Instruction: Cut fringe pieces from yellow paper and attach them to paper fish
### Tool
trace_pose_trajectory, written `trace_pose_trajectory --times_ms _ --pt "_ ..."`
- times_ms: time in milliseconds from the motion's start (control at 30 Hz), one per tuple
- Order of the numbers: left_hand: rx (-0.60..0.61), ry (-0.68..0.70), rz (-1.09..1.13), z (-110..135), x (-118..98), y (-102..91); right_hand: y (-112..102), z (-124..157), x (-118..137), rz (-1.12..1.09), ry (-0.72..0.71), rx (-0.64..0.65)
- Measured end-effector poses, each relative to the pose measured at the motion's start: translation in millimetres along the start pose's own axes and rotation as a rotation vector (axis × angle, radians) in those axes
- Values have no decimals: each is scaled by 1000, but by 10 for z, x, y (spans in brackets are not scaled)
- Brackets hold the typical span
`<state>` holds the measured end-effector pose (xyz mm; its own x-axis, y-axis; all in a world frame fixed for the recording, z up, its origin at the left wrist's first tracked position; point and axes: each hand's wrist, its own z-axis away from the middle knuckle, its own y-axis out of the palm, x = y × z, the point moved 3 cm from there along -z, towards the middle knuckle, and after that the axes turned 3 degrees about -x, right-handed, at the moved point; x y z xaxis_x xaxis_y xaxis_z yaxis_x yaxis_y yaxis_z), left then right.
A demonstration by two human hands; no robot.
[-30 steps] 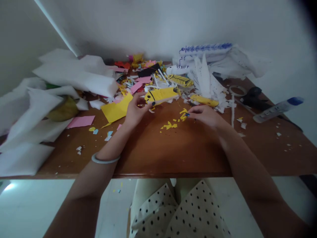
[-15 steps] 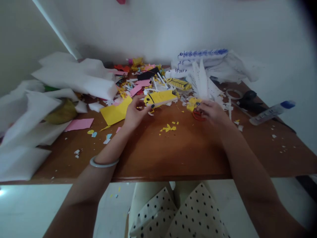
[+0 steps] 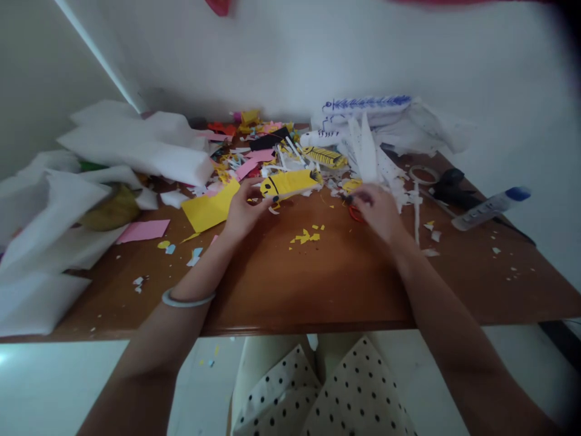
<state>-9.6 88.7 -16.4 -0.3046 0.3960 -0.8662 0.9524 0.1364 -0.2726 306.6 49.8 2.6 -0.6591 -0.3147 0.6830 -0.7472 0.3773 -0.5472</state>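
My left hand [image 3: 247, 209] holds a yellow paper figure [image 3: 295, 183] by its left end, thumb in front and fingers behind. That end has a black drawn face and a black band; the far end has dark marks. My right hand [image 3: 374, 209] is over the table to the right, fingers bent together and a little blurred. Just under its fingertips shows a red loop [image 3: 356, 214], like a scissors handle. Behind the fingers lies a crumpled yellow piece [image 3: 352, 185]. What the right fingers grip, if anything, is hidden. Yellow scraps [image 3: 306, 235] lie between the hands.
Yellow paper [image 3: 206, 209], pink paper [image 3: 144, 231] and white foam sheets [image 3: 140, 145] lie left. A striped yellow figure [image 3: 324, 157] sits among scraps at the back. To the right are a tape roll [image 3: 424, 175], a black tool [image 3: 454, 188] and a clear blue-capped bottle [image 3: 492, 209].
My right hand has moved slightly left and down, and the yellow piece by its fingers now sits behind them. My left hand still holds the yellow figure, almost unmoved.
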Motion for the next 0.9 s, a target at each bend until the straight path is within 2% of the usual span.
trace_pose_trajectory --times_ms 67,100,167,333,567,733,900 --pt "34 -28 41 -3 15 14 241 100 91 25 -89 287" --pt "51 -39 55 -4 22 19 331 148 119 43 -130 383" --pt "77 -37 58 -3 31 25 435 210 136 63 -165 448" --pt "168 -46 -12 14 92 47 459 225 107 140 -188 400" --pt "250 -88 -126 50 177 78 448 301 267 170 -285 452" --pt "251 78 -328 40 108 36 406 324 327 247 -289 470" --pt "239 188 -404 43 44 26 405 323 270 216 -246 455"
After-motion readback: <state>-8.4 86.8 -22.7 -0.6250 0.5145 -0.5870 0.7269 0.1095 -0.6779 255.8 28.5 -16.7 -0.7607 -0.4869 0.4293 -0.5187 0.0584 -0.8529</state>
